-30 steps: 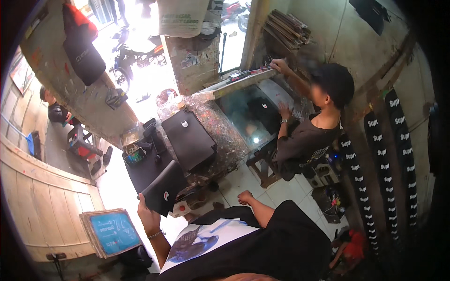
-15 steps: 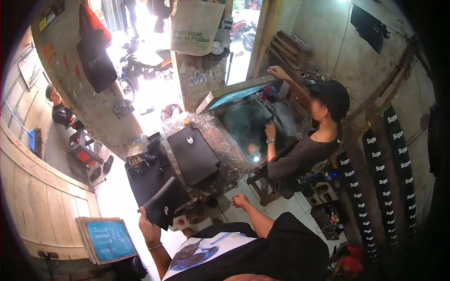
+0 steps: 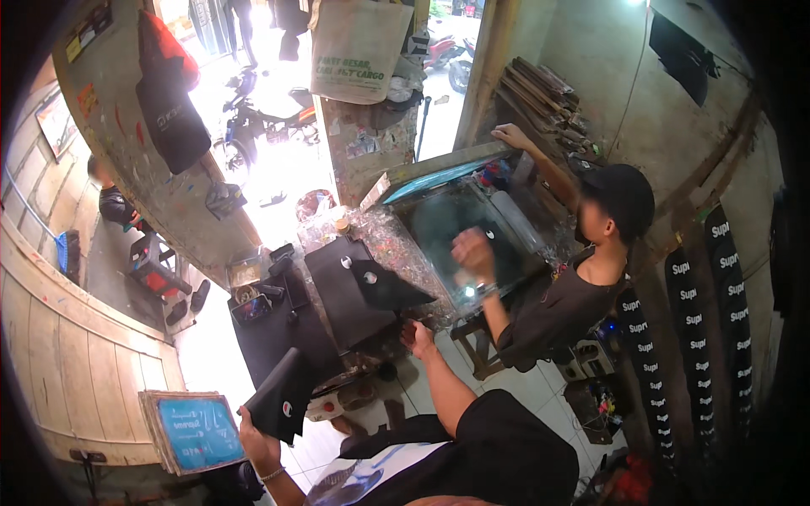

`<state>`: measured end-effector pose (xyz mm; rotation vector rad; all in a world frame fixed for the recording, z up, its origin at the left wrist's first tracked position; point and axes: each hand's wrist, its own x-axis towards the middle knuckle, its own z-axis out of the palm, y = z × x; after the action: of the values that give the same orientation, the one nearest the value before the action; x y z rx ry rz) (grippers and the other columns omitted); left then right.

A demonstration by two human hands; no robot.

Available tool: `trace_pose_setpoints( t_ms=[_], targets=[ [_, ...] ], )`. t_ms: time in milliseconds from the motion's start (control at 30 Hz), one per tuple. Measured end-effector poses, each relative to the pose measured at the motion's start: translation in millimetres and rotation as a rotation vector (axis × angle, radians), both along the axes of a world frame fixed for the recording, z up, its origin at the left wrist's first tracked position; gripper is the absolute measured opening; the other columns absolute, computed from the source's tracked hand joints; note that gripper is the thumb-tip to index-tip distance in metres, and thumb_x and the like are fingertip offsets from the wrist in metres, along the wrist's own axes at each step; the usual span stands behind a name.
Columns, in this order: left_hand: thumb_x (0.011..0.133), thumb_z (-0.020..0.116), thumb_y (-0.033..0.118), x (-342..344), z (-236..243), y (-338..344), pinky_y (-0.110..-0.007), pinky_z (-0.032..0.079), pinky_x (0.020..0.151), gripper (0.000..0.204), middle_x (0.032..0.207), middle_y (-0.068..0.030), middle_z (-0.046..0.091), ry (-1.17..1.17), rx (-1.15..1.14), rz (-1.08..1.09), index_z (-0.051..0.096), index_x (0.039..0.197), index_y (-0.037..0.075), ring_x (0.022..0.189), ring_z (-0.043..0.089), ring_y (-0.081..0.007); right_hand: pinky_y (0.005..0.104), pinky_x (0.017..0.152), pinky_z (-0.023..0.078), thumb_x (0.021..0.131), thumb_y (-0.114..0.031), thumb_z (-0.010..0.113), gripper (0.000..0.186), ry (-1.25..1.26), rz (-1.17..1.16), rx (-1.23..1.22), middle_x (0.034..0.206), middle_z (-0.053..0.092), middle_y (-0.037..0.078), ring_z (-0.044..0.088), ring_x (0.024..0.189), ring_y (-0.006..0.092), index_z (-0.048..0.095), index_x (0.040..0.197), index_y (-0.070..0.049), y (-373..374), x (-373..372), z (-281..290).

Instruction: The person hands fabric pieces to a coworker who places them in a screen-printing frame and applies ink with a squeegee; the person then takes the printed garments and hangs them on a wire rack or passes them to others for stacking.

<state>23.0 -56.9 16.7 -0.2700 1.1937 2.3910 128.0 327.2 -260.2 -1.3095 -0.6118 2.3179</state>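
Note:
My left hand (image 3: 256,443) grips a folded black fabric sheet (image 3: 283,396) with a small red and white round mark. My right hand (image 3: 417,337) reaches to the near side of the table, fingers apart and partly curled, just below a loose black sheet (image 3: 392,291) bearing a pale round mark. Whether they touch is unclear. That sheet lies askew over a stack of black sheets (image 3: 342,308), its pointed corner toward the right. A co-worker's blurred hand (image 3: 474,253) is over a glassy work surface (image 3: 430,223), where another pale mark shows on a dark piece (image 3: 491,236).
A hinged frame (image 3: 447,177) is held raised by the co-worker's other hand (image 3: 510,135). Left of the stack stands a black tray (image 3: 257,304) of small items. Below it is a dark tabletop (image 3: 253,341). A wooden stool (image 3: 478,354) stands under the table's right part.
My right hand has moved up toward the table. A loose marked sheet now overlaps the stack. The left hand's sheet has shifted down and left. The co-worker's hand has moved toward me.

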Motion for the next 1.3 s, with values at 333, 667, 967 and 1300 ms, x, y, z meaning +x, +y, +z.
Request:
trace_pose_setpoints(
  t_ms=[333,667,967,1300],
  targets=[
    [0.094,0.039,0.030,2.2,3.9,-12.3,-0.040,0.043,0.090,0.042,0.110,-0.0209,0.055,-0.028,-0.074,0.088,0.047,0.110,-0.008,0.100,0.056,-0.0294,0.0424,0.078,0.045,0.079,-0.041,0.057,0.044,0.166,-0.178,-0.221,0.103,0.060,0.007,0.057,0.088,0.0250,0.057,0.105,-0.006,21.7,-54.3,-14.6],
    [0.094,0.040,0.021,-34.6,31.9,12.7,-0.034,0.048,0.082,0.033,0.102,-0.0179,0.058,0.532,-0.544,-0.264,0.050,0.106,-0.008,0.091,0.058,-0.0226,0.0294,0.071,0.041,0.082,-0.013,0.058,0.020,-0.358,-0.397,0.918,0.085,0.059,0.008,0.052,0.076,0.0149,0.057,0.093,0.002,0.8,-15.3,156.9],
    [0.075,0.044,-0.010,-79.7,-17.9,74.5,-0.032,0.045,0.080,0.038,0.092,-0.0190,0.061,1.417,-0.654,-0.678,0.051,0.112,-0.005,0.085,0.059,-0.0288,0.0260,0.078,0.041,0.085,-0.013,0.055,0.026,-0.264,-0.620,0.942,0.092,0.059,0.008,0.052,0.083,0.0133,0.056,0.102,0.006,-151.0,176.3,249.2],
    [0.092,0.044,0.016,71.4,-18.6,72.2,-0.028,0.044,0.078,0.028,0.092,-0.0114,0.061,0.126,-0.004,-1.677,0.056,0.102,-0.007,0.082,0.057,-0.0184,0.0277,0.047,0.028,0.081,-0.014,0.059,0.029,-1.206,-0.988,0.786,0.054,0.034,-0.001,0.031,0.053,0.0074,0.042,0.061,-0.001,-526.5,314.5,273.3]
  ],
)
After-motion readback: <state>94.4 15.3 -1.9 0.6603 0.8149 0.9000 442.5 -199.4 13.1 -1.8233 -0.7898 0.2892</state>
